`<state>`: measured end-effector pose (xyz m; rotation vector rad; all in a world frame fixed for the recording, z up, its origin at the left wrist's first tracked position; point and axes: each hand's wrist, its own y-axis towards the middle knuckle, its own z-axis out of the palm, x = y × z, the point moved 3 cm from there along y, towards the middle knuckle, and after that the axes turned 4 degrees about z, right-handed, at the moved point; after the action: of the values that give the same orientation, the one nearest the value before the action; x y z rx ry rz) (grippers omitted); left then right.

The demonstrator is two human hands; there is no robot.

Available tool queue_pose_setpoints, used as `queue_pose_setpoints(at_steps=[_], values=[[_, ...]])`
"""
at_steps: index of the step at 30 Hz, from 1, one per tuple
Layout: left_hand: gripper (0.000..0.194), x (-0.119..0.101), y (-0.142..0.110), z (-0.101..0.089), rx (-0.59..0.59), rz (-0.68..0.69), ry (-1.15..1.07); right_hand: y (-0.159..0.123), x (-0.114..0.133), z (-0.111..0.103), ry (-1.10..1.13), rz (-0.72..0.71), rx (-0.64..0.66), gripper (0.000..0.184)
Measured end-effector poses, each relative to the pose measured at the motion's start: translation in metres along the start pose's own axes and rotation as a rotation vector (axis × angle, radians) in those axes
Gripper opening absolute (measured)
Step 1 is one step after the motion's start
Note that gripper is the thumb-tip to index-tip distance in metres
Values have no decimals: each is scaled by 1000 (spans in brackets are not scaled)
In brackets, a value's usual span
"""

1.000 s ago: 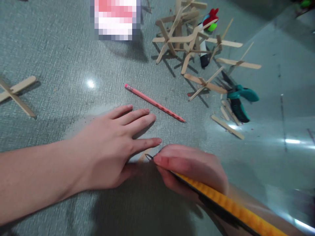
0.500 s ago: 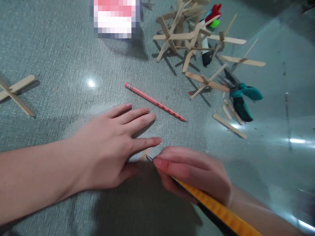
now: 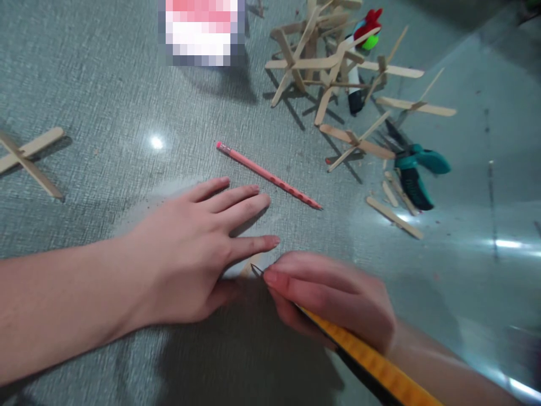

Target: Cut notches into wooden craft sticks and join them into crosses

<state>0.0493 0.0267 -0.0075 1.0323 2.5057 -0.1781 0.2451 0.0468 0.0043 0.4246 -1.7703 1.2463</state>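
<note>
My left hand lies flat on the textured grey table, fingers spread. Between its index finger and thumb shows part of a small pale wooden stick, mostly hidden beneath the hand. My right hand is closed around a yellow-and-black utility knife, whose handle runs down to the lower right. Its thin pointed tip meets the wooden stick just below my left index fingertip. A pink pencil lies just beyond the left fingertips.
Crossed craft-stick pieces crowd the back right, one more cross lies far left. Teal-handled pliers rest beside cut stick scraps. A white-and-black marker and red toy sit behind; a blurred-out container stands at the top.
Both hands keep nearly the same pose. The knife tip has shifted very slightly on the stick, and the whole view has moved a little.
</note>
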Motion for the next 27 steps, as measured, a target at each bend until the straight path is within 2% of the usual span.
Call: queue_pose_setpoints(at_steps=[6,10,14,17,20,22,27], values=[[67,0,0,0,0,-5,1,-4,0,-2,-3,35,-29,45],[68,-1,0,-1,14,-6,-2,-2,0,-2,6,13,25,48],[67,0,-1,-1,25,-21,-11,1,-3,-4,-99,-226,-68,44],[67,0,0,-1,25,-14,-14,-1,-6,-5,-210,-430,-216,18],[68,1,0,-1,32,-14,-15,-5,-5,-3,-305,-546,-265,24],[67,0,1,-1,34,-14,-20,-3,-6,-2,-253,-441,-218,19],[67,0,0,-1,24,-11,-23,2,-4,-2,-29,-88,-60,53]])
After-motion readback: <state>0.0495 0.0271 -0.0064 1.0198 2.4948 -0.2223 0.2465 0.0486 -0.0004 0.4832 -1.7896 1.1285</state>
